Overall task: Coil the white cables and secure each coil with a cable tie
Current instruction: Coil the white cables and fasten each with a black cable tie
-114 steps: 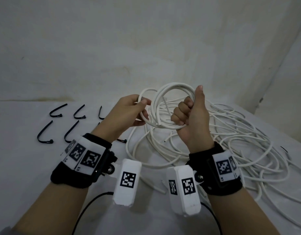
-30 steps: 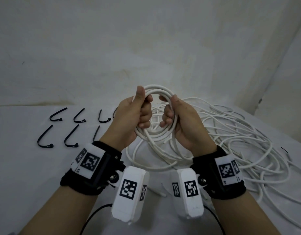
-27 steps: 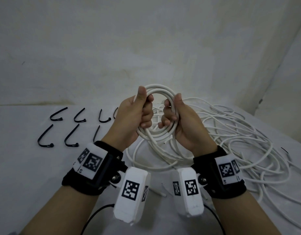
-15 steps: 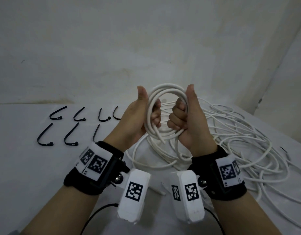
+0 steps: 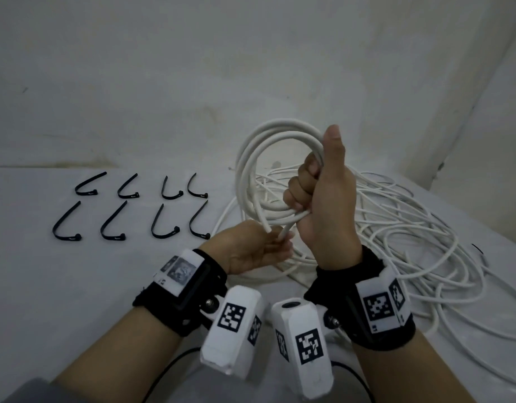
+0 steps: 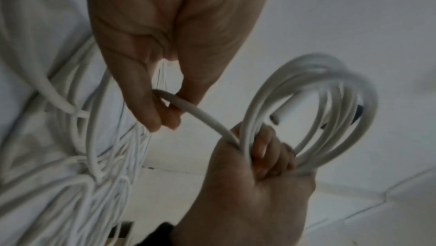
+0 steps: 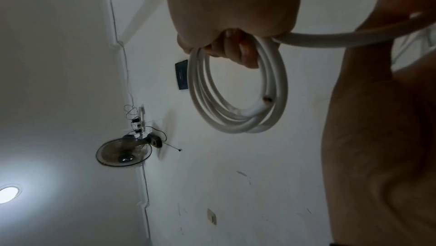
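Low in the centre of the head view, the left hand pinches a loose cable end between thumb and fingers. Just above it, the right hand is clenched around the white coil, thumb up. Behind lies the tangled cable pile; black cable ties are at the middle left.

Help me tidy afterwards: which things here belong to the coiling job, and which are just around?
Job: coil gripped by right hand; cable end pinched by left hand; loose white cables; black cable ties.
Just around: wall fan; ceiling light.
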Demonstrator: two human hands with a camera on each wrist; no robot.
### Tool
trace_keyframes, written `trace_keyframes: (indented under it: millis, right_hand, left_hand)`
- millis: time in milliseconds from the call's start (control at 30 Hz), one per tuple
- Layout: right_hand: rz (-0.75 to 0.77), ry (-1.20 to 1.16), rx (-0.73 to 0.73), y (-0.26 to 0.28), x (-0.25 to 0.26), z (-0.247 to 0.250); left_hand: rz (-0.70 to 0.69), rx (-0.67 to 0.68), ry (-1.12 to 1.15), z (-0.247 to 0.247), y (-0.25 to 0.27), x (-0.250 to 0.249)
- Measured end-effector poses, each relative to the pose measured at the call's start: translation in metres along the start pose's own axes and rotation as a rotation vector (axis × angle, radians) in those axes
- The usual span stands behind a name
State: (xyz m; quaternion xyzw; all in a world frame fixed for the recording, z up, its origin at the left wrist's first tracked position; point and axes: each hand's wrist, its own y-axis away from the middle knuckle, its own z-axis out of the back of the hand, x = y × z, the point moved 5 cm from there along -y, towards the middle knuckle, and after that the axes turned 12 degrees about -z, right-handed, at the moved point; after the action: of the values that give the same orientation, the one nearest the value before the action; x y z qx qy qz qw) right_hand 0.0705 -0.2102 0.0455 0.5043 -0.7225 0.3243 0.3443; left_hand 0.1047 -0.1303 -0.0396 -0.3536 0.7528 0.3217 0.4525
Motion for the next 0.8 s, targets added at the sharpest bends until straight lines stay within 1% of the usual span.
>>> trace_keyframes:
  millis: [67,167,367,500,567,733,800]
  right_hand:
    - [0.054,-0.005,-0.051,0.002,0.006,0.003]
    - [0.095,-0.023,-0.118,0.004,0.011,0.006]
    - [0.131,-0.078,-0.227,0.005,0.009,0.012]
    - [0.099,-0.133,-0.302,0.000,0.008,0.020]
    - [0.068,-0.148,-0.329,-0.003,0.005,0.024]
    - [-0.023,-0.158,-0.345,-0.009,-0.007,0.026]
    - [-0.061,-0.174,-0.338,-0.011,-0.012,0.026]
  left_hand:
    - [-0.042,-0.046,-0.028,0.003,-0.001,-0.007]
    - [-0.117,-0.065,-0.083,0.004,0.000,-0.017]
    - [-0.360,-0.098,-0.257,0.010,0.007,-0.043]
    - [-0.520,-0.167,-0.321,0.013,0.014,-0.060]
    - [-0.585,-0.179,-0.359,0.014,0.017,-0.065]
    - [-0.750,-0.207,-0.440,0.013,0.024,-0.076]
    - [-0.788,-0.217,-0.486,0.013,0.025,-0.079]
